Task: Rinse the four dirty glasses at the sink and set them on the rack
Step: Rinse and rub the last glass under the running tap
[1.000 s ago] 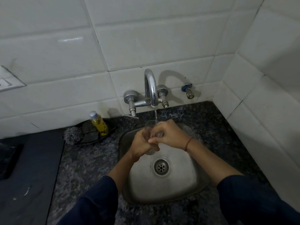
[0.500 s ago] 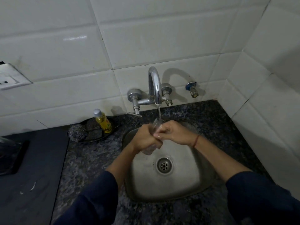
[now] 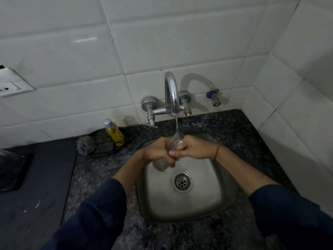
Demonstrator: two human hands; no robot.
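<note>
Over the sink (image 3: 198,206), the tilted glass (image 3: 176,140) is clasped by the curled left hand (image 3: 156,153) and right hand (image 3: 195,148), and is best turned so the stream (image 3: 176,123) reaches every side.

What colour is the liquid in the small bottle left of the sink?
Yellow, under a silver cap; the bottle shows best in the head view.

- Tap (image 3: 171,91) spout overhangs the sink's (image 3: 216,199) rear.
- Basin around the drain (image 3: 182,181) lies open.
- Bottle (image 3: 114,132) and scrubber (image 3: 84,146) crowd rear-left counter (image 3: 100,170).
- Side wall (image 3: 288,127) hems the right.
</note>
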